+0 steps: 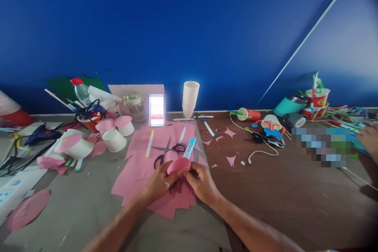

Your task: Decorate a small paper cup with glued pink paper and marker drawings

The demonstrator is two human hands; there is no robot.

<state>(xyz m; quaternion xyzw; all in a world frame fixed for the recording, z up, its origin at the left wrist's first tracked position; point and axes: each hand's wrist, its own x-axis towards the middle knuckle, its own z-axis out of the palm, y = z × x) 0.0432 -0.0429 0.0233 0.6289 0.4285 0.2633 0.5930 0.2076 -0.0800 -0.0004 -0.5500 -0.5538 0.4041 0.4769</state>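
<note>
Between my two hands is a rounded piece of pink paper (178, 165), raised over a pile of pink sheets. My left hand (162, 180) pinches its left and lower edge. At its right edge, the fingers of my right hand (204, 181) are closed on it too. Just beyond the paper lie scissors (164, 151) with black handles and spread blades. A light-blue packet or tube (190, 146) rests right behind my right hand. Pink paper sheets (126, 183) are spread under both hands.
White paper cups, some with pink paper tops (125, 125), stand on the left. A stack of white cups (190, 98) is by the blue wall. Pink scraps (231, 160) and a white cable (260, 152) lie right. Another person's hand (369, 141) is at the far right.
</note>
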